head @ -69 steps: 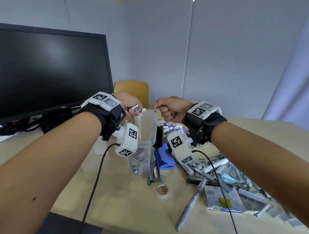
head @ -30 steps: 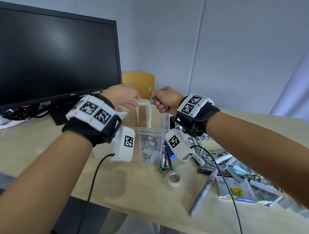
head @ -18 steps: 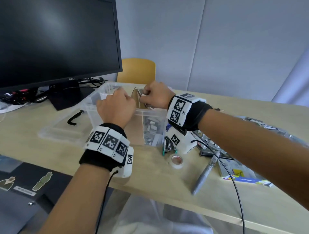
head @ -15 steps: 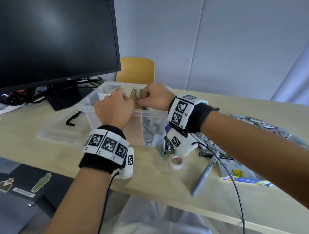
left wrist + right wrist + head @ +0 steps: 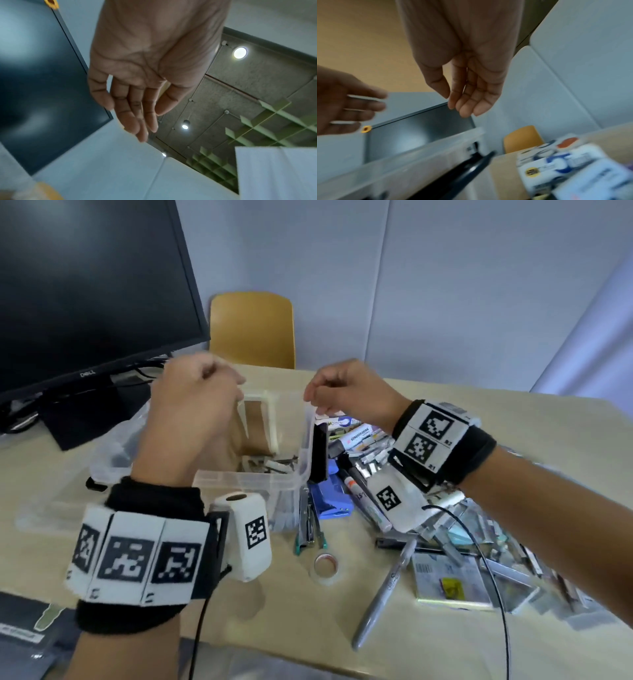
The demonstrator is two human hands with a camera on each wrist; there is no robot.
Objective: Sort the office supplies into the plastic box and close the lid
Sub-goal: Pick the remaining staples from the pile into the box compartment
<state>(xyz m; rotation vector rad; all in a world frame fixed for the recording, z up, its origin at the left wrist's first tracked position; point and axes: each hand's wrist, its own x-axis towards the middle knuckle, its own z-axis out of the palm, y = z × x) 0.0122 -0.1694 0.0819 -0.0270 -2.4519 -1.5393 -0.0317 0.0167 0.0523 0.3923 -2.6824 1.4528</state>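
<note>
The table (image 5: pixel 394 642) carries the open plastic box (image 5: pixel 260 481), with the loose office supplies (image 5: pixel 455 546) piled just right of it. Above the box, the left hand (image 5: pixel 191 419) and right hand (image 5: pixel 349 395) hang apart, both with relaxed fingers, holding nothing.

Both forearms are bare, no sleeves, and each wrist has a black fabric wristband with white tiles printed with black square fiducial markers, three in a row on the left wrist band (image 5: pixel 137 556) and two stacked on the right wrist band (image 5: pixel 442 440). Under each wrist sits a rounded white camera pod (image 5: pixel 248 537) with its own small marker, and a thin black cable (image 5: pixel 493 583) trails off each.
</note>
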